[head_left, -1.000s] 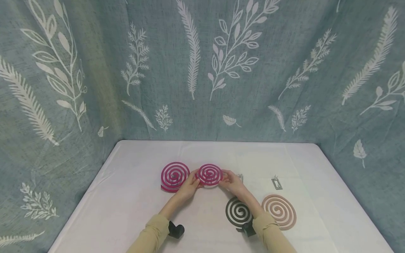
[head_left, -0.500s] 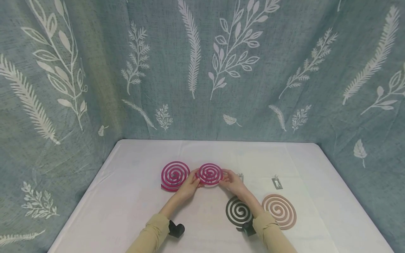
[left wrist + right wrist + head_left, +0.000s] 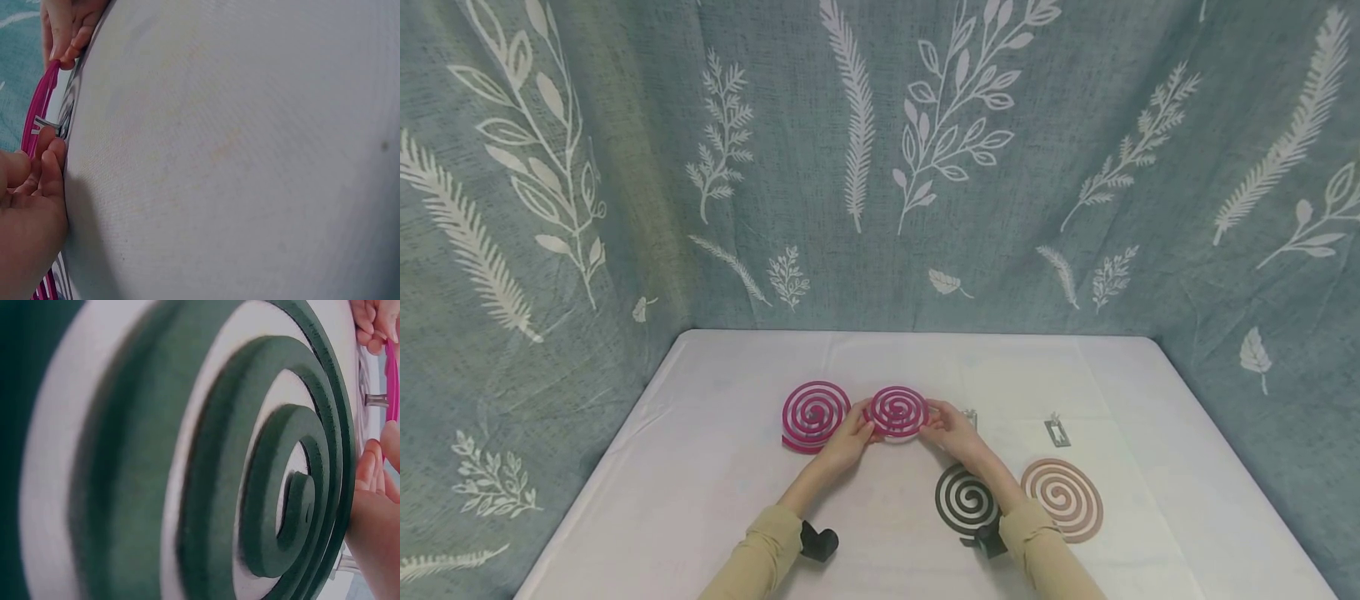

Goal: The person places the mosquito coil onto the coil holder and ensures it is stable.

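Note:
Both hands hold a magenta mosquito coil (image 3: 897, 409) by its opposite edges, close over the table. My left hand (image 3: 847, 436) pinches the left rim between thumb and fingers, while my right hand (image 3: 953, 432) grips the right rim. In the right wrist view a small metal stand (image 3: 376, 400) shows at the underside of this coil; the left wrist view has a metal prong (image 3: 46, 122) there too. Left of my left hand lies another magenta coil (image 3: 817, 414). A dark green coil (image 3: 972, 501) lies under my right forearm.
A tan coil (image 3: 1060, 497) lies right of the green one, partly behind the right sleeve (image 3: 1037, 542). Beyond it is a thin metal coil stand (image 3: 1057, 432); another metal stand (image 3: 972, 419) shows partly behind my right hand. A patterned curtain (image 3: 880, 167) borders the white table (image 3: 662, 483).

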Demonstrator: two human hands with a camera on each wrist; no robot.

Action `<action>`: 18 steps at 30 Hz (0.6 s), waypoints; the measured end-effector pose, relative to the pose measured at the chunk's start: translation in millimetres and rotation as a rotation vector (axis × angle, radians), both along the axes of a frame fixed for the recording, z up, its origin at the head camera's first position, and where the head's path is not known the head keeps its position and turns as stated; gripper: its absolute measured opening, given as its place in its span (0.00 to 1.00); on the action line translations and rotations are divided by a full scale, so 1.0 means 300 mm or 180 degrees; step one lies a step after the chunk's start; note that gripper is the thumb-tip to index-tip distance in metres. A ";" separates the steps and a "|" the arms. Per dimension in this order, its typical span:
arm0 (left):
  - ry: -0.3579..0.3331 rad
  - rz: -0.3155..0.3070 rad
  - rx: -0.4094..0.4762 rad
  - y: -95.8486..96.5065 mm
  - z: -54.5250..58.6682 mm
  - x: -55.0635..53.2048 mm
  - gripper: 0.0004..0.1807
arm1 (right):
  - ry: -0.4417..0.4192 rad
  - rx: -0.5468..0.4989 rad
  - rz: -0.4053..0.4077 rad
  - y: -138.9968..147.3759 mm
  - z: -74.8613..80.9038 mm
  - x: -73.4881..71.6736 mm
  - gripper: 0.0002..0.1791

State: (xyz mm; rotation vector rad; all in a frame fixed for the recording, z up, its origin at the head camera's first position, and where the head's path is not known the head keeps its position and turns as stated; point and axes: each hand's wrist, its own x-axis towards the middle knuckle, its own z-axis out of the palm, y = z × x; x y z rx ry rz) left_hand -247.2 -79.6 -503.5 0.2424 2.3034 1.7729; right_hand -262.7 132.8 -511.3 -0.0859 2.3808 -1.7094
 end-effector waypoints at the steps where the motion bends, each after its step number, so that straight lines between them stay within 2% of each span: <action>1: -0.0002 0.0001 -0.0022 0.001 -0.001 -0.002 0.26 | 0.0008 -0.0002 0.0004 0.001 0.000 0.000 0.31; 18: 0.0020 0.0040 -0.0083 0.004 -0.005 -0.006 0.26 | 0.0051 0.0130 0.0075 0.005 0.004 0.002 0.31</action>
